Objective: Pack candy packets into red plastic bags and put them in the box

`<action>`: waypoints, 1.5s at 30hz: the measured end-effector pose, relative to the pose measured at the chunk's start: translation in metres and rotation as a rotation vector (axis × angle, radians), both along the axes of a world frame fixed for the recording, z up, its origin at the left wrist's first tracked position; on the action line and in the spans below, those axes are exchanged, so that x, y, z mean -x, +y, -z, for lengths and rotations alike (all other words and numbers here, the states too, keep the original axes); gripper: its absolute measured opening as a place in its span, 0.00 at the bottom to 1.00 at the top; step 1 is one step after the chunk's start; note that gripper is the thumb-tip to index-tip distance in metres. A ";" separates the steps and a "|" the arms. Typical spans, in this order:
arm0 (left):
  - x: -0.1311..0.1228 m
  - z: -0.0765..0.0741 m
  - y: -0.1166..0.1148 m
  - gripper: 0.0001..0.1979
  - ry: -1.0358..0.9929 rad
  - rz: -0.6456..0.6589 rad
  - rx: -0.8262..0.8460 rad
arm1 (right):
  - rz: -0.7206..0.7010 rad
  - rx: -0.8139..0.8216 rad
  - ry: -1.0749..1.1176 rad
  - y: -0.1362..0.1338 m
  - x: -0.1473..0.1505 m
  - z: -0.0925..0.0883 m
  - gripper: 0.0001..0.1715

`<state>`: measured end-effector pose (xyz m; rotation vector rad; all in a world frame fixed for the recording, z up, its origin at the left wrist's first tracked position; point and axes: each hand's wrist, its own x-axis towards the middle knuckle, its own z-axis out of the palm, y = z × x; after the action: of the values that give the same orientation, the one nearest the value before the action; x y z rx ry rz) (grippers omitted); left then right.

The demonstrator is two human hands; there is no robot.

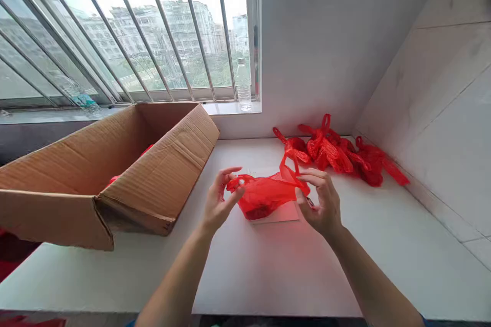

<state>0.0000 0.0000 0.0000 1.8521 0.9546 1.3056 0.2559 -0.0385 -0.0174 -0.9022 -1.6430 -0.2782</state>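
Note:
A thin red plastic bag (268, 195) is stretched between my two hands over the white tabletop, with something dark inside its lower part that I cannot make out. My left hand (219, 202) holds the bag's left handle, the thumb and forefinger curved around it. At the other end, my right hand (322, 204) grips the right handle between thumb and fingers, and a loop of it stands up beside the fingertips. Beneath the bag lies a flat white piece (286, 213), partly covered by it.
Several knotted red bags (330, 148) lie against the back wall on the right. An open cardboard box (161, 173) with red items inside stands on the left. A clear bottle (243, 84) stands on the sill by the barred window; another bottle (86, 102) lies further left.

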 end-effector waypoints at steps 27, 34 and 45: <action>-0.032 0.038 -0.013 0.21 1.194 -0.149 -0.254 | 0.516 0.606 -0.444 -0.011 0.001 -0.003 0.38; -0.041 0.042 -0.013 0.10 1.140 -0.066 -0.368 | 0.094 0.286 -0.189 -0.023 0.024 -0.025 0.11; -0.024 0.046 -0.020 0.26 1.005 -0.082 -0.327 | 0.224 1.089 -0.579 0.019 0.031 0.036 0.18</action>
<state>0.0245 -0.0203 -0.0458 2.8265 1.3515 0.5132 0.2253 -0.0191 -0.0530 -1.9591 -2.2481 0.2891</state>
